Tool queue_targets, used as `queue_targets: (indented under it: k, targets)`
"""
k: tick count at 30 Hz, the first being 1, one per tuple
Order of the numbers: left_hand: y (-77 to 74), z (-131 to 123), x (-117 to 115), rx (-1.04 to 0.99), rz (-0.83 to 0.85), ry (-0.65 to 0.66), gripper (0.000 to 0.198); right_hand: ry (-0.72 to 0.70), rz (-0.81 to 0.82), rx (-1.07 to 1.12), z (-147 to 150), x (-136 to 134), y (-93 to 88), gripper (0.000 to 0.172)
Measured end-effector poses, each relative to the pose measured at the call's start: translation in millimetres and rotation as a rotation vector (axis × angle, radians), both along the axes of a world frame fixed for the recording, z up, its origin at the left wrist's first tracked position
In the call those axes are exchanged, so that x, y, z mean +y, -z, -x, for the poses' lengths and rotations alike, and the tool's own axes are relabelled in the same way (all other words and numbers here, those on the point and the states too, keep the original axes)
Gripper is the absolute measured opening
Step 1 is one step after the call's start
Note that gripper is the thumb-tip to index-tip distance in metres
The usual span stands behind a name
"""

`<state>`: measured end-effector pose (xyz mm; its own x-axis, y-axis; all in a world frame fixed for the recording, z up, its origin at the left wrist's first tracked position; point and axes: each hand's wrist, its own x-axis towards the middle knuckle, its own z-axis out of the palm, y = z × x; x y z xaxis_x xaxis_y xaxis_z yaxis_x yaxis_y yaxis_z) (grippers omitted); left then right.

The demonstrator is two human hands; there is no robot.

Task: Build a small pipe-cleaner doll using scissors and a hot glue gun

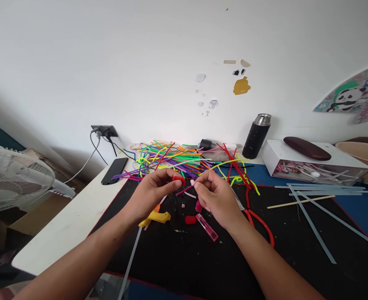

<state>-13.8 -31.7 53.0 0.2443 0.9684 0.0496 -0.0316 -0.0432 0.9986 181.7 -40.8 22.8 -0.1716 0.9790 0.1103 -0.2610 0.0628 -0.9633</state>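
My left hand (152, 192) has its thumb and fingers closed on a small red fuzzy piece (179, 179). Opposite it, my right hand (217, 196) pinches a tiny pale pink piece (192, 182); the two pieces are close but apart. Below the hands, on the black mat (184, 266), lie a second red fuzzy piece (190, 220), a magenta piece (198, 206) and a pink lighter (207, 228). A yellow glue gun (157, 216) rests under my left wrist. Beside my right forearm are red-handled scissors (268, 231), their blades partly covered by the hand.
Many coloured pipe cleaners (171, 156) are heaped against the wall. A black flask (256, 136) and a white box (315, 162) stand at the back right. Translucent glue sticks (315, 231) and a wooden stick (299, 202) lie right. Left are a phone (115, 171) and a fan (18, 179).
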Motion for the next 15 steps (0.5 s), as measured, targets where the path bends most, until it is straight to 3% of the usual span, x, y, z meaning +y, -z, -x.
queue_targets:
  k: [7,15]
  targets:
    - [5.3,-4.3,-4.7,-0.017,0.028,-0.003,0.024,0.144,-0.148,-0.256,1.4,-4.2,2.8,0.014]
    - [8.1,-6.3,-4.0,0.01,0.067,-0.01,0.026,0.206,-0.284,-0.386,3.6,-7.1,4.6,0.009]
